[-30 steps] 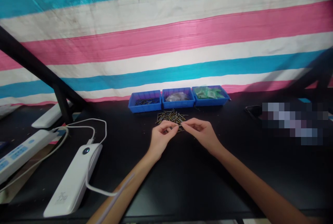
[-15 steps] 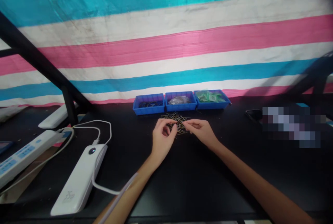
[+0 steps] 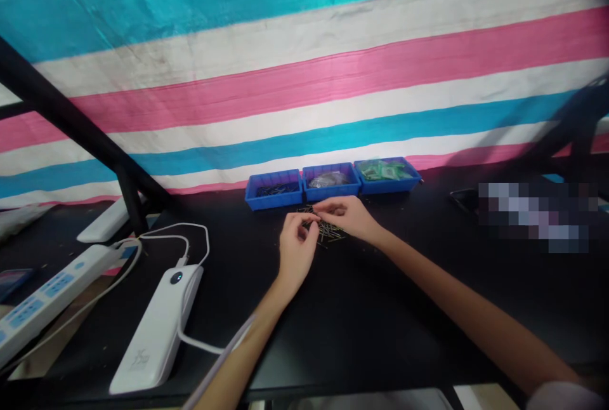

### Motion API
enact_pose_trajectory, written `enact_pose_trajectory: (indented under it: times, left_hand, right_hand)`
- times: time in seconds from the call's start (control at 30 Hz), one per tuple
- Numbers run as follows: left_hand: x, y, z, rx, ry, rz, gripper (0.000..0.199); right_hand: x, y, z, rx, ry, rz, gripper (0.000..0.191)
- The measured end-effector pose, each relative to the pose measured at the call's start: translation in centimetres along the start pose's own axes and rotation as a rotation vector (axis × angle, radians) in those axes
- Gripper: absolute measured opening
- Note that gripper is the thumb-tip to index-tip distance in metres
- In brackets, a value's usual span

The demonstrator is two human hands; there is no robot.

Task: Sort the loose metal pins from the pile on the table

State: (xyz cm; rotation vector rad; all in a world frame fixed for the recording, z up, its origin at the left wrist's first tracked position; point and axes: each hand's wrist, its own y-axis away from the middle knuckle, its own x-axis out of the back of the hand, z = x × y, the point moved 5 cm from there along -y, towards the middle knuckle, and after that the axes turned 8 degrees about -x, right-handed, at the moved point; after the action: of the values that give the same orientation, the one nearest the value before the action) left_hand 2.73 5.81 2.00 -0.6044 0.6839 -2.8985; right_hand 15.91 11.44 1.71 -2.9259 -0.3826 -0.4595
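A loose pile of thin metal screws or nails point(image 3: 332, 233) lies on the black table, partly covered by my hands. At the pile's left edge, my left hand point(image 3: 295, 246) is curled with thumb and fingertips brought together; whatever is in the pinch is too small to make out. My right hand point(image 3: 349, 216) reaches over the top of the pile, its fingers pinched close to the left fingertips. Any small piece between them cannot be told. Just behind stand three blue trays: one with dark screws or nails point(image 3: 276, 190), one with clear plastic bags point(image 3: 329, 179), one with green packets point(image 3: 384, 170).
On the left lie a white power bank point(image 3: 155, 334) with a cable point(image 3: 202, 345) running along my left forearm, and a white power strip point(image 3: 57, 296). A black frame bar point(image 3: 90, 134) slants behind them. A striped sheet point(image 3: 285, 92) hangs at the back.
My right hand has moved left and slightly away from me, over the pile, to beside the left fingertips. The left hand stays about where it was. The view has tilted slightly.
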Motion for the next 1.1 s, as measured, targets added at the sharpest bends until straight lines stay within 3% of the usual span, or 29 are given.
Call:
enact_pose_trajectory:
  times: [0.2, 0.37, 0.57, 0.8, 0.97, 1.1]
  left_hand:
    - [-1.4, 0.8, -0.3, -0.038, -0.556, -0.275, 0.035]
    - [-2.1, 1.0, -0.2, -0.101, -0.675, -0.313, 0.037]
    - [-2.6, 1.0, -0.1, -0.152, -0.54, -0.326, 0.026]
    - [-2.3, 0.1, -1.7, -0.044, -0.222, -0.312, 0.026]
    - [-2.1, -0.2, -2.1, 0.033, -0.006, -0.239, 0.02]
    - [-2.7, 0.3, -1.5, 0.105, 0.22, -0.276, 0.019]
  right_hand:
    - [2.1, 3.9, 1.7, 0.079, 0.409, 0.04, 0.013]
    - [2.3, 4.6, 2.2, 0.108, 0.618, 0.026, 0.014]
    - [1.9, 4.9, 2.2, 0.109, 0.714, 0.04, 0.017]
    - [2.7, 5.1, 2.0, 0.057, 0.722, 0.025, 0.02]
    - [2.8, 5.1, 2.1, -0.018, 0.344, 0.012, 0.024]
    - [2.3, 5.1, 1.6, -0.053, 0.006, -0.043, 0.027]
